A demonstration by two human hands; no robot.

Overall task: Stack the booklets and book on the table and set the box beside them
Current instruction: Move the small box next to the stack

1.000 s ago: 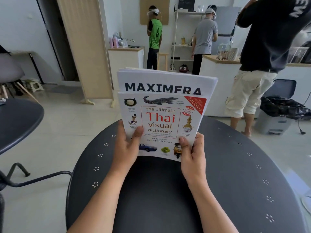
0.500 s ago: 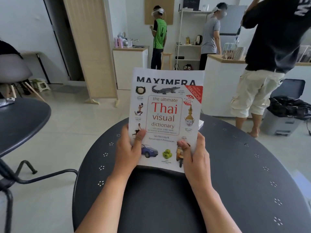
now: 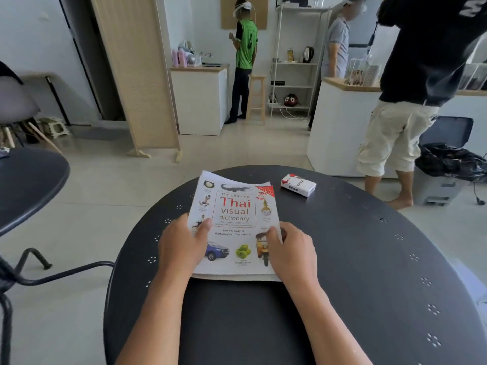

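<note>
A white-covered Thai visual dictionary book (image 3: pixel 235 227) lies atop white paper booklets (image 3: pixel 210 177) on the round black metal table (image 3: pixel 355 272). The left hand (image 3: pixel 181 248) and right hand (image 3: pixel 288 252) grip its near corners (thumbs on the cover). A small red-and-white carton box (image 3: pixel 298 185) sits just beside, apart.

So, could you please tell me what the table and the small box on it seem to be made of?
The round table looks like matte black painted metal, judging by the punched hole clusters around its rim. The small box seems to be printed cardboard: white and red, with crisp folded edges and a slight sheen.
</note>
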